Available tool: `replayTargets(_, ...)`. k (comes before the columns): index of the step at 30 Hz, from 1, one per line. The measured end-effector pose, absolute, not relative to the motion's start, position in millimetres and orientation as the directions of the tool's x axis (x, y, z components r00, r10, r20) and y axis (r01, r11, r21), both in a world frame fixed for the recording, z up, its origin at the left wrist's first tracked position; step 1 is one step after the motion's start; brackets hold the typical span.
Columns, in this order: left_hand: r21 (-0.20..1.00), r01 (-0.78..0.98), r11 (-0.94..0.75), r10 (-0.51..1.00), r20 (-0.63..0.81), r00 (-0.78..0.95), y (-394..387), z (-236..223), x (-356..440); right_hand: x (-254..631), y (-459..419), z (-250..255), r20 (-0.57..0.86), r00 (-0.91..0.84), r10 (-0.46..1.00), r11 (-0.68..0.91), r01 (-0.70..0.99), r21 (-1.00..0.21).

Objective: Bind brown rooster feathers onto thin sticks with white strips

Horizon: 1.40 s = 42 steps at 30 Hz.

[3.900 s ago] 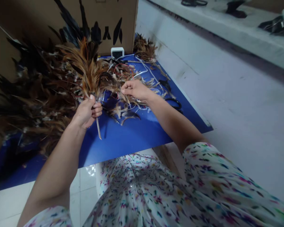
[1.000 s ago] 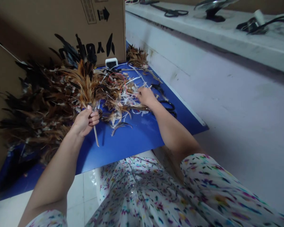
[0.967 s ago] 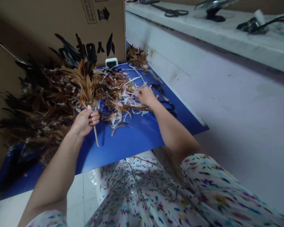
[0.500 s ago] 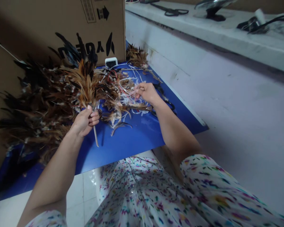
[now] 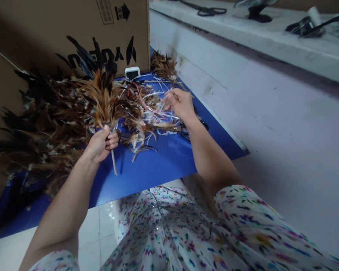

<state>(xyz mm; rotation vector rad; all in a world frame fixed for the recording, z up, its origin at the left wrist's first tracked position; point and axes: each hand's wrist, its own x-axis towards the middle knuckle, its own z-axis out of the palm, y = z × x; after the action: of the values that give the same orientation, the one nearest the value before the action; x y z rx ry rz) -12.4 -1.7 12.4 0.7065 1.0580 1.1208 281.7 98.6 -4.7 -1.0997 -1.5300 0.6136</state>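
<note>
My left hand [image 5: 103,144] is closed around the thin stick [image 5: 114,162] of a feather duster [image 5: 103,98], just below its feathers. Brown feathers fan upward from the grip, with long black ones at the top. Over a tangle of white and clear plastic strips [image 5: 155,113] is my right hand [image 5: 180,103]. Its thumb and fingers pinch together on what looks like a pale plastic strip [image 5: 166,98]. Scissors [image 5: 183,130] with black handles lie under my right wrist, partly hidden by the forearm.
Loose feathers [image 5: 51,124] are heaped on the left of the blue table [image 5: 135,173]. Behind stand a cardboard box [image 5: 73,22] and a small white-framed device [image 5: 132,73]. Another feather bundle [image 5: 164,64] lies in the far corner. A wall ledge at right holds more scissors [image 5: 210,11].
My right hand has moved slightly up and to the right, away from the strips on the table. My left hand and the feather duster have stayed in place.
</note>
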Motion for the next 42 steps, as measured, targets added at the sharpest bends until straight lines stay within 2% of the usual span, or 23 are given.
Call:
replayTargets(4, 0.88, -0.36, 0.31, 0.95, -0.304, 0.075, -1, 12, -13, 281, 99, -2, 0.468, 0.025, 0.884, 0.448, 0.246, -0.86)
replayTargets(15, 0.878, -0.353, 0.324, 0.944, -0.322, 0.067, -2, 13, -12, 285, 92, 10, 0.567, 0.064, 0.821, 0.545, 0.209, -0.812)
replayTargets(20, 0.867, -0.376, 0.328, 0.943, -0.326, 0.071, -1, 11, -13, 284, 81, 21, 0.508, 0.042, 0.86, 0.488, 0.22, -0.844)
replayTargets(24, 0.862, -0.383, 0.333, 0.94, -0.333, 0.069, -1, 11, -14, 281, 64, 37, 0.486, 0.06, 0.872, 0.479, 0.109, -0.871)
replayTargets(26, 0.86, -0.385, 0.334, 0.94, -0.334, 0.069, -1, 12, -14, 281, 53, 44, 0.489, 0.036, 0.872, 0.483, 0.106, -0.869)
replayTargets(29, 0.863, -0.385, 0.327, 0.943, -0.326, 0.068, -2, 13, -13, 281, 33, 50, 0.492, -0.016, 0.871, 0.49, 0.117, -0.864)
replayTargets(35, 0.867, -0.379, 0.325, 0.944, -0.322, 0.072, -2, 14, -11, 292, -17, 53, 0.555, -0.207, 0.806, 0.544, -0.112, -0.832)
replayTargets(37, 0.866, -0.383, 0.322, 0.945, -0.318, 0.075, -2, 15, -11, 299, -33, 53, 0.495, -0.303, 0.814, 0.501, -0.064, -0.863)
replayTargets(39, 0.866, -0.386, 0.318, 0.947, -0.314, 0.076, -2, 14, -12, 307, -46, 52, 0.39, -0.41, 0.825, 0.451, 0.061, -0.89)
replayTargets(42, 0.867, -0.391, 0.309, 0.95, -0.301, 0.083, -1, 12, -13, 317, -62, 46, 0.252, -0.587, 0.769, 0.465, 0.243, -0.851)
